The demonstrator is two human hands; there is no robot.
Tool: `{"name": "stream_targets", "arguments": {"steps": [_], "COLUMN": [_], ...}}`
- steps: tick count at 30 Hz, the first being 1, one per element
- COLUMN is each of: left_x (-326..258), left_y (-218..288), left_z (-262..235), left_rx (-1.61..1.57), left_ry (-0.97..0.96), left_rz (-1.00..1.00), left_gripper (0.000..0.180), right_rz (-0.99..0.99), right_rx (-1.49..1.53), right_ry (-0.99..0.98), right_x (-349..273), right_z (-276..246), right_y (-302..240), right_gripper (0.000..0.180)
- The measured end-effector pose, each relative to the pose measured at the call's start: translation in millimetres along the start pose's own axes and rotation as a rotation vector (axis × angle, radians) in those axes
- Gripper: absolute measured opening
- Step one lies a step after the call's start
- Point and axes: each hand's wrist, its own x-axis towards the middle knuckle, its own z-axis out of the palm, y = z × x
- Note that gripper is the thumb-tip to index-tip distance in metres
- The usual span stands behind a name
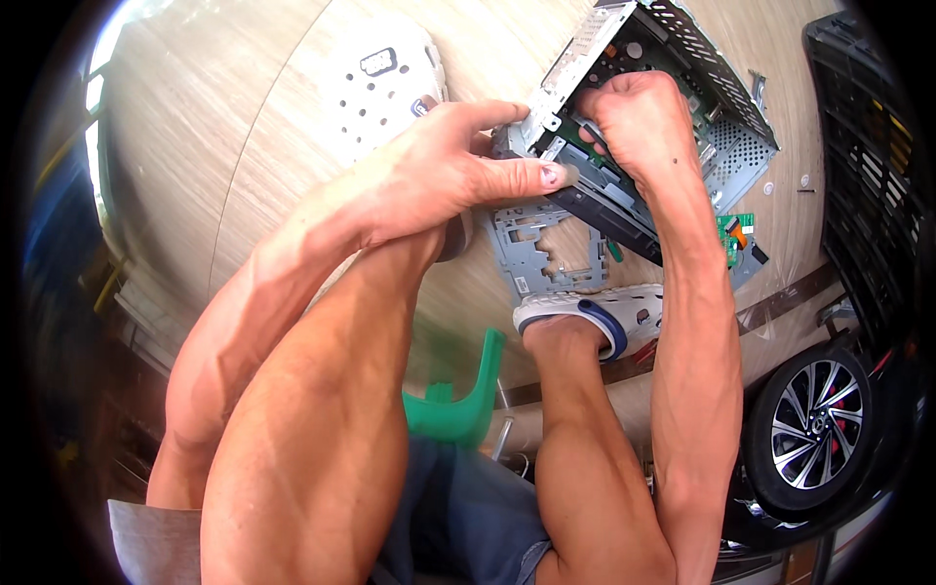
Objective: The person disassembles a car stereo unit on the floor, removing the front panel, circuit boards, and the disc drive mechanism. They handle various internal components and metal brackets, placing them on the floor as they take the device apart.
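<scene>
A metal computer case, open with its circuit board showing, stands tilted on the floor in front of me. My left hand grips its near left corner, thumb on the black front panel and index finger along the metal edge. Inside the case, my right hand is closed in a fist over the circuit board. A dark piece shows by its fingers; what they hold is mostly hidden. Just below the case lies a flat grey metal bracket plate with cut-outs.
A small green circuit board and loose screws lie right of the case. My white clogs stand on either side. A green plastic piece is between my legs. At the right are a black slatted crate and a car wheel.
</scene>
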Motion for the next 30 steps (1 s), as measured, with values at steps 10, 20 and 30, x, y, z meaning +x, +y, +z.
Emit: {"name": "stream_targets", "arguments": {"steps": [10,20,30], "left_x": [0.8,-1.5,0.3], "left_y": [0.7,3.2,1.2], "left_z": [0.0,-0.7,-1.3], "left_rx": [0.016,0.007,0.02], "left_ry": [-0.026,-0.026,-0.026], "left_rz": [0.009,0.022,0.004], "left_gripper": [0.074,0.069,0.072], "right_rz": [0.007,0.079,-0.063], "right_rx": [-0.26,-0.136,-0.303], "right_ry": [0.093,0.04,0.168], "right_x": [-1.3,-0.3,-9.4], "right_z": [5.2,7.4,12.0], "right_y": [-11.2,-13.1,-10.8], "right_gripper": [0.02,0.022,0.026]}}
